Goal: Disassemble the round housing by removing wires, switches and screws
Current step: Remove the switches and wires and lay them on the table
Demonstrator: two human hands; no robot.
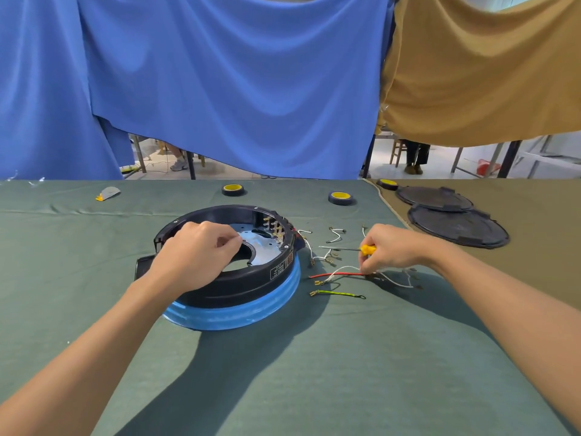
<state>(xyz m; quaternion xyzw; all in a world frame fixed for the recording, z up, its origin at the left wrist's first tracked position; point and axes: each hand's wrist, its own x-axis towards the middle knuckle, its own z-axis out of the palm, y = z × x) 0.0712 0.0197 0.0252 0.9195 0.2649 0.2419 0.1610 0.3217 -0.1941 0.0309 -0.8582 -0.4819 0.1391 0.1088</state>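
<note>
Gripping a yellow-handled screwdriver (366,249), the right hand (393,250) touches loose wires (342,274) on the table (314,372); the left hand (195,256) curls inside the round housing (239,287), its hold unclear.

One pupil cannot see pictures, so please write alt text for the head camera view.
A person's left hand, loosely curled, reaches into a round black and blue housing on a green cloth. The right hand holds a yellow-handled screwdriver over loose wires lying beside the housing.
</note>
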